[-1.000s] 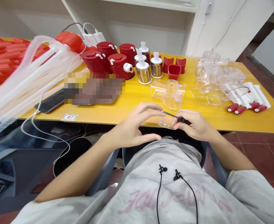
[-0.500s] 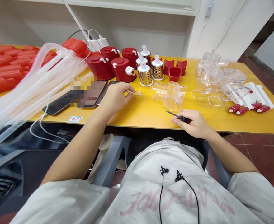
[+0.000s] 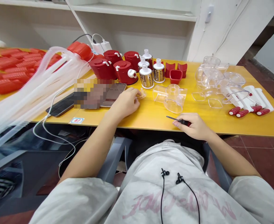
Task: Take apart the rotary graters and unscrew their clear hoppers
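Note:
My left hand (image 3: 127,102) is closed at the table's left middle, fingers curled round a small clear plastic piece (image 3: 141,94) that partly shows past the fingertips. My right hand (image 3: 194,126) grips a screwdriver (image 3: 184,122) with a dark handle and a thin shaft pointing left, just above the front edge of the table. Between the hands, a little farther back, a clear plastic housing (image 3: 173,101) with a round tube and side wings lies on the table. Behind my left hand stand several metal grater drums (image 3: 146,78) with white stems.
Red bases (image 3: 125,72), red pushers (image 3: 175,76) and clear housings (image 3: 209,77) line the back of the yellow table (image 3: 204,123). White cranks (image 3: 251,99) with red handles lie right. Phones (image 3: 61,105), a cable, long translucent bags (image 3: 41,93) and ridged red parts (image 3: 17,70) occupy the left.
My left hand has moved to the right, and its fingers now cover more of the small clear piece. My right hand holds the screwdriver almost as before. The view has shifted slightly.

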### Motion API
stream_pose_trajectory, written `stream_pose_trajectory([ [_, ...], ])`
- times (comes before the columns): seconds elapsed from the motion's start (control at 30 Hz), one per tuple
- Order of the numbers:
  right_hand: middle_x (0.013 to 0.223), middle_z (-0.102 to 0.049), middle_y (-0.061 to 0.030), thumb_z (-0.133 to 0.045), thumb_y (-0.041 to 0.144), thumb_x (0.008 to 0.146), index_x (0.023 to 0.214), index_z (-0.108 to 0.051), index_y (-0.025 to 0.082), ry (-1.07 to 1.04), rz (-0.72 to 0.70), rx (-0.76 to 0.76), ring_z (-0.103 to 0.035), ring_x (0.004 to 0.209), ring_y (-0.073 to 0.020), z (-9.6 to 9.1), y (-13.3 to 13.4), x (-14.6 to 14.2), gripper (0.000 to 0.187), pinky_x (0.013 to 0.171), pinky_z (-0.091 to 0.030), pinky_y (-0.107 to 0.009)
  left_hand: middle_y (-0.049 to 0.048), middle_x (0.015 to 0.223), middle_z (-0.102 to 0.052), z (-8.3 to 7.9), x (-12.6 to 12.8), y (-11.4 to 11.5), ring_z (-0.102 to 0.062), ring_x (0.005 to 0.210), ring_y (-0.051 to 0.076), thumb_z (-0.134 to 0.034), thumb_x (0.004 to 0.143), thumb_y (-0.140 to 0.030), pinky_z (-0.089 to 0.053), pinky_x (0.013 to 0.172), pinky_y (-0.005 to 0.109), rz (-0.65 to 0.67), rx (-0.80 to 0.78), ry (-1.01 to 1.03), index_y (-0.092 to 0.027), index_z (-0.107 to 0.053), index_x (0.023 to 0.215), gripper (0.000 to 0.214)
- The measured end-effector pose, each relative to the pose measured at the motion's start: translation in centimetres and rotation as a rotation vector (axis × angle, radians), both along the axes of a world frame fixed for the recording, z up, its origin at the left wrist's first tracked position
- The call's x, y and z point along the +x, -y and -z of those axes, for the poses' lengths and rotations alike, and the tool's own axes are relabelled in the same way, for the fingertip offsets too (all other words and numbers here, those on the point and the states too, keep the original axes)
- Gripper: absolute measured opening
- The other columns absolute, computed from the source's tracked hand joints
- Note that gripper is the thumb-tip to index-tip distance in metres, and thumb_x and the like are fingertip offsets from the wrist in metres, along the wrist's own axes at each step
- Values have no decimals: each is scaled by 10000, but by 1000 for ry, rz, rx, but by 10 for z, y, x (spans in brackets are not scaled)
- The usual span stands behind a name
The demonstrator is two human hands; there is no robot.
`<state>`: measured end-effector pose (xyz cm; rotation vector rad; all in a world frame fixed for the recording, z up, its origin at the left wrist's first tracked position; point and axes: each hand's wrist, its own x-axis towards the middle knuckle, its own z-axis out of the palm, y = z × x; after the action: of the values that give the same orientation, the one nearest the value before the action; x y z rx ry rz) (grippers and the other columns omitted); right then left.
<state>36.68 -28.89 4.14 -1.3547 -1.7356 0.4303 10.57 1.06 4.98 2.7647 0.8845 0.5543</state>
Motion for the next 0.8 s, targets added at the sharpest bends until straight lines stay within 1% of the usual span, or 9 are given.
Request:
stream_pose_trajectory([
  [0.17,977,-920,-72,-808,473,1252,1065,-918,241,11,3,1,-824,857,-235,2,0,1,317,863,-653,-364,242,1447,-901,3,-3,5,-830,1421,451,-670,976,-176,-665,1324,598,68,-14,8,-154,-878,1337,417],
  [0.3,967,-917,-73,-798,536,1259,1060,-921,246,17,20,-8,-805,842,-235,4,-1,0,373,857,-658,-373,198,1330,-948,7,-3,3,-838,1368,455,-641,1010,-180,-595,1396,695,61,24,43,-211,-873,1211,308],
  [0.37,966,-916,-73,-795,545,1260,1062,-922,249,18,16,-5,-801,837,-234,4,-1,0,379,858,-662,-373,193,1309,-951,11,-4,2,-836,1326,450,-602,1048,-180,-566,1411,724,54,35,61,-219,-867,1206,312],
  [0.4,966,-916,-71,-794,538,1261,1063,-922,250,18,11,1,-801,834,-233,4,-1,1,372,857,-663,-371,205,1342,-945,13,-4,2,-830,1334,449,-581,1068,-180,-572,1402,716,47,28,71,-213,-869,1247,341],
  [0.47,970,-917,-70,-791,524,1262,1067,-925,252,20,5,9,-803,831,-231,3,-1,1,361,860,-666,-368,236,1471,-913,16,-5,3,-809,1410,450,-549,1097,-182,-588,1393,680,27,8,86,-186,-865,1398,436],
  [0.53,974,-921,-72,-790,531,1261,1070,-931,255,28,7,7,-806,830,-234,2,-1,1,364,866,-672,-372,258,1587,-869,19,-5,4,-771,1522,457,-533,1116,-184,-570,1428,662,20,8,88,-153,-840,1548,530],
  [0.57,976,-923,-74,-788,538,1261,1072,-934,255,33,9,3,-808,831,-237,2,-1,1,370,873,-676,-377,265,1616,-854,20,-5,4,-757,1559,460,-527,1125,-183,-552,1452,662,23,13,85,-138,-835,1586,556],
  [0.73,975,-927,-74,-786,527,1260,1068,-931,253,37,7,-5,-810,831,-236,1,-1,-1,366,872,-674,-378,279,1654,-840,23,-4,7,-752,1590,468,-489,1172,-191,-546,1475,665,6,43,63,-102,-882,1565,562],
  [0.8,966,-923,-71,-792,493,1254,1063,-923,249,40,8,1,-813,828,-235,2,-1,0,336,843,-661,-370,281,1694,-833,25,-3,7,-735,1620,474,-479,1182,-198,-520,1494,691,3,56,49,-91,-863,1605,581],
])
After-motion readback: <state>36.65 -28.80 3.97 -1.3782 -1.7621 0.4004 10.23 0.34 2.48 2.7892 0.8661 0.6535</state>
